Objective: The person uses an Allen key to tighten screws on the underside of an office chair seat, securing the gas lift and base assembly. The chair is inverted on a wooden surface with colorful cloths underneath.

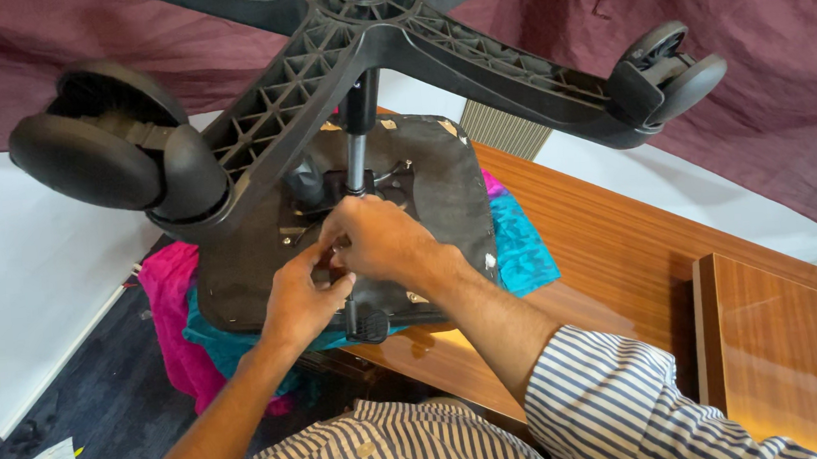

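Office chair point(424, 180) upside down on wooden desk point(603, 234), centre frame. Both hands at seat mechanism below gas cylinder point(356, 156): left hand point(302, 301) at 7 o'clock, fingers pinching a small part; right hand point(380, 241) curled over it, touching.

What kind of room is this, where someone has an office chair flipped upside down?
Probably a home or office room used as a makeshift repair spot, not a real workshop. The upturned chair seat rests on bright cloths laid over a polished wooden desk, with maroon fabric draped behind.

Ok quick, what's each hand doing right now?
Left hand: fingers curled at the mechanism under the upturned chair seat; what it holds cannot be told.
Right hand: likewise.
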